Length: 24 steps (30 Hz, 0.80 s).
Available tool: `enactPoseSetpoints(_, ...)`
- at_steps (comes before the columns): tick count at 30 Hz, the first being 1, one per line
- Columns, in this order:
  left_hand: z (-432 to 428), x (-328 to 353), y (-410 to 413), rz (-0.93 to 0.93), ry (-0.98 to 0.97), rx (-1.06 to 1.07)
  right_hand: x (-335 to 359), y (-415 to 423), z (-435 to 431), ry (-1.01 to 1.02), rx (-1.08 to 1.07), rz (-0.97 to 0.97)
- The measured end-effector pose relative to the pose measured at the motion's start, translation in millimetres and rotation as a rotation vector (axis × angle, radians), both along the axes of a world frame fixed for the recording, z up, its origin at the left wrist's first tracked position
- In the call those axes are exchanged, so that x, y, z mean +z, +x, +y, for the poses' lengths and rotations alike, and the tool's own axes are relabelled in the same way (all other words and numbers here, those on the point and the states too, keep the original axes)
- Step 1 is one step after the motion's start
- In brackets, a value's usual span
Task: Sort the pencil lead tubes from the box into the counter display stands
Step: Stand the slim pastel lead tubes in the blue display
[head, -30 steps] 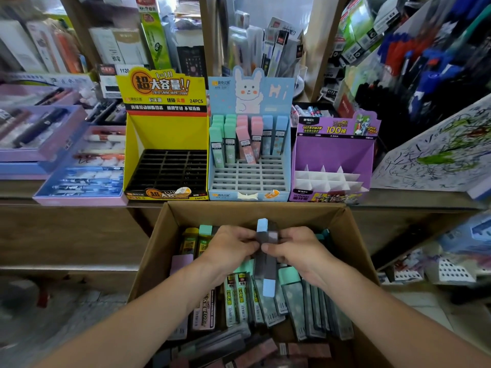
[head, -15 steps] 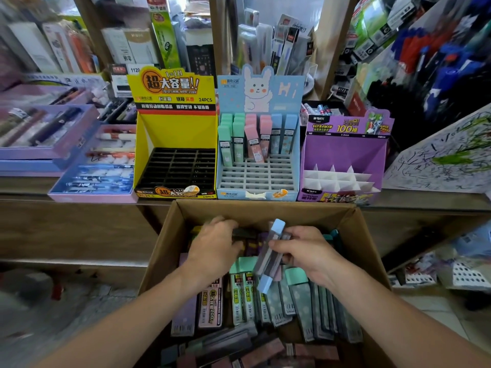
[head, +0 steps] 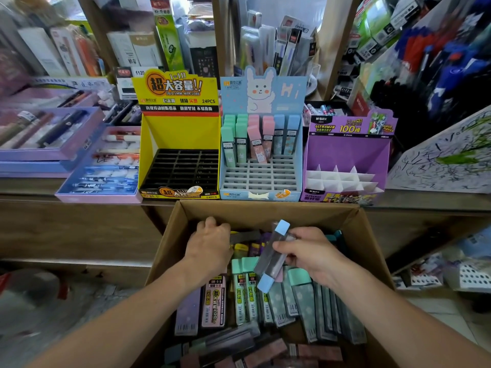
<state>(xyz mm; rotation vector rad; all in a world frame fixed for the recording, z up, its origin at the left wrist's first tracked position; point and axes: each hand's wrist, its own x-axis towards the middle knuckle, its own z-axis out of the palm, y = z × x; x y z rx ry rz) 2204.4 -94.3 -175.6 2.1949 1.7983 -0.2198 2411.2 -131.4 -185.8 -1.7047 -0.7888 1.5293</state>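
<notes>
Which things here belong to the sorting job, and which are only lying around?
Job: cardboard box, loose tubes inside it, blue-capped tube held in the right hand, yellow stand, blue rabbit stand, purple stand.
Lying about: pen trays at left, scribbled paper at right, packets on back shelves.

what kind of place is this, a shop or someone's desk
Most likely a stationery shop. Printed retail displays line the counter: a yellow stand, a blue stand part-filled with lead tubes, a purple stand. Packaged stationery is stacked behind, and a cardboard box holds more tubes.
</notes>
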Motion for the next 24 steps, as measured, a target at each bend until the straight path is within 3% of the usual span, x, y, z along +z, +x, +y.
enactPoseSetpoints(5,0.7,-0.7,3.3,-0.027,0.099,-0.023,1.7,-1.4,-1.2,0.000,0.019,0.019)
enactPoseSetpoints(8,0.3,3.6,0.6,-0.153,0.058,0.040,2.8,-1.5,-1.5,0.008,0.018,0.048)
enactPoseSetpoints(19,-33.8,34.7,-4.7,-1.043,-0.578,0.309,15.2,-5.9,-1.3,-0.019,0.047,0.334)
enactPoseSetpoints(24,-43.5,41.0,-7.1,-1.213,-0.692,0.352,22.8,-9.9,-3.9,-0.007,0.169,0.357)
